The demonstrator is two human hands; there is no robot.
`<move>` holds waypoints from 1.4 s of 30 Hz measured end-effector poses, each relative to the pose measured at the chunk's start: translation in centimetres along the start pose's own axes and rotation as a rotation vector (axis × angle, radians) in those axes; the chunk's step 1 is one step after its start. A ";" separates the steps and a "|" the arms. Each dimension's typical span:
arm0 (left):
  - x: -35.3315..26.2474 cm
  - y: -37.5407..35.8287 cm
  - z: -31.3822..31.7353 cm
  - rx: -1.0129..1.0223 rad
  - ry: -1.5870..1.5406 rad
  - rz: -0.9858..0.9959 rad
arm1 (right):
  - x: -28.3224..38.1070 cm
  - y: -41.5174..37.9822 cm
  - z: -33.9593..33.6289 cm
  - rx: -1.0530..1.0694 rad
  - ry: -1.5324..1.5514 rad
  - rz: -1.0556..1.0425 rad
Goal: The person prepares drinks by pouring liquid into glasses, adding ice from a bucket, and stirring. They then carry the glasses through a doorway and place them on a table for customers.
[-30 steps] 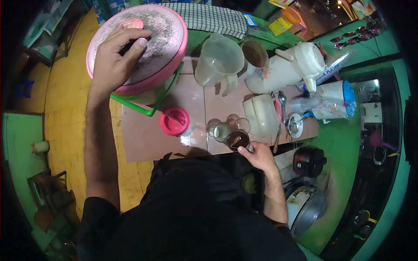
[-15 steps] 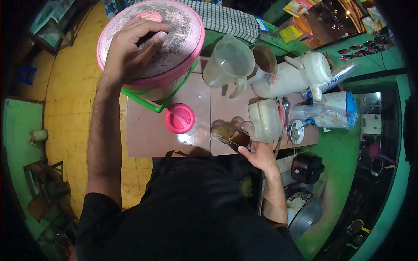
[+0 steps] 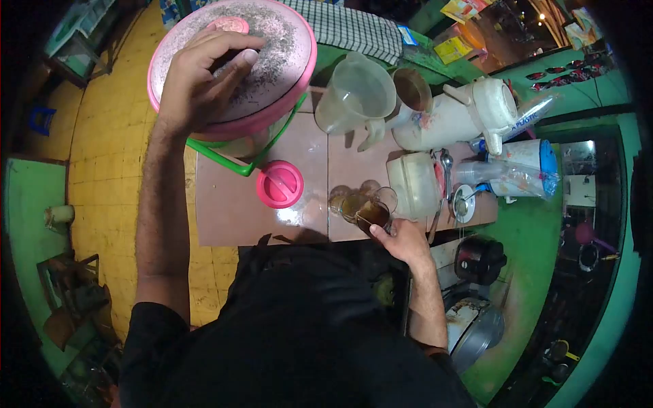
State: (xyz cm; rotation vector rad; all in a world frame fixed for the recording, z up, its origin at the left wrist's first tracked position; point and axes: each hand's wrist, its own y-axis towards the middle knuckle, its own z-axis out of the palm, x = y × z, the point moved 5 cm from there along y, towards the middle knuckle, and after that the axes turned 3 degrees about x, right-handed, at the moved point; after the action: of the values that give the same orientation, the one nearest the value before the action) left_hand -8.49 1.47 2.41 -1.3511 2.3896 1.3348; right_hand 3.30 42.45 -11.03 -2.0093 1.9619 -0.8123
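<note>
Brown tiled counter [image 3: 231, 217] spread below, edged in green. Big round pink lid [image 3: 286, 41], speckled with dark flecks, resting on a container with a green handle [image 3: 262, 153] at the counter's far left corner. Left hand [image 3: 201, 85] pressed flat on top of that lid, fingers spread apart and curved over its centre. White thermos jug [image 3: 462, 119] lying further right, clear plastic pitcher [image 3: 354, 98] just beside the lid, a brown-stained mug [image 3: 413, 90] between pitcher and jug. White lidded tub [image 3: 411, 183] near the front edge. Small pink cap [image 3: 280, 184] alone on the tiles below the lid. Glass of dark tea [image 3: 372, 215] at the counter's near edge, touching other glasses. Right hand [image 3: 405, 241] clamped on that glass, fingers wrapped round its side.
</note>
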 end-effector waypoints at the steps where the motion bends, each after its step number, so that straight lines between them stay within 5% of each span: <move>1: 0.0 0.0 0.0 -0.002 0.006 0.009 | 0.0 0.1 0.0 -0.022 0.009 -0.006; 11: -0.5 0.0 0.2 -0.002 0.052 -0.067 | -6.6 -0.8 3.9 -0.007 0.425 0.077; 17: -0.4 -0.1 0.5 0.030 0.026 -0.095 | -8.5 -2.4 7.5 -0.243 1.293 -0.112; 21: -0.6 0.1 0.6 0.039 0.034 -0.074 | -9.9 -2.8 9.0 -0.153 0.978 -0.020; 24: -0.9 0.3 0.5 0.035 0.120 -0.012 | -8.5 -3.0 9.5 -0.135 1.416 -0.074; 28: -5.6 -1.2 0.6 -0.102 0.140 0.086 | -7.9 -3.8 9.1 -0.154 1.381 -0.180; 29: -7.1 -2.4 1.6 -0.099 0.022 0.071 | -8.0 -3.9 9.2 -0.129 1.464 -0.166; 30: -9.2 -3.4 3.7 -0.049 -0.103 0.287 | -8.2 -4.3 9.4 -0.101 1.544 -0.148; 31: -11.3 -4.8 5.7 0.170 -0.321 0.099 | -8.0 -4.6 9.4 -0.106 1.547 -0.145; 32: -13.4 -6.4 8.0 0.236 -0.374 0.115 | -7.5 -4.7 9.2 -0.108 1.606 -0.172; 34: -15.4 -9.7 14.3 0.792 -0.688 -0.165 | -6.5 -5.0 8.8 -0.112 1.666 -0.203; 37: -16.6 -13.2 20.5 0.766 -0.663 -0.182 | -3.1 -5.9 6.8 -0.160 1.761 -0.331; 39: -17.4 -12.5 20.9 0.526 -0.601 -0.015 | -2.0 -5.8 7.2 -0.163 1.745 -0.373; 42: -16.1 -12.8 22.4 0.431 -0.506 0.150 | -0.3 -5.9 7.0 -0.134 1.812 -0.506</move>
State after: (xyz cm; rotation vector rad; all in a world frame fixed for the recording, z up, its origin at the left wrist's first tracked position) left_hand 3.52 25.25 -12.19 -0.6419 2.2615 0.9549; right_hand 12.00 41.72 -13.75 -1.7508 1.7830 -3.5195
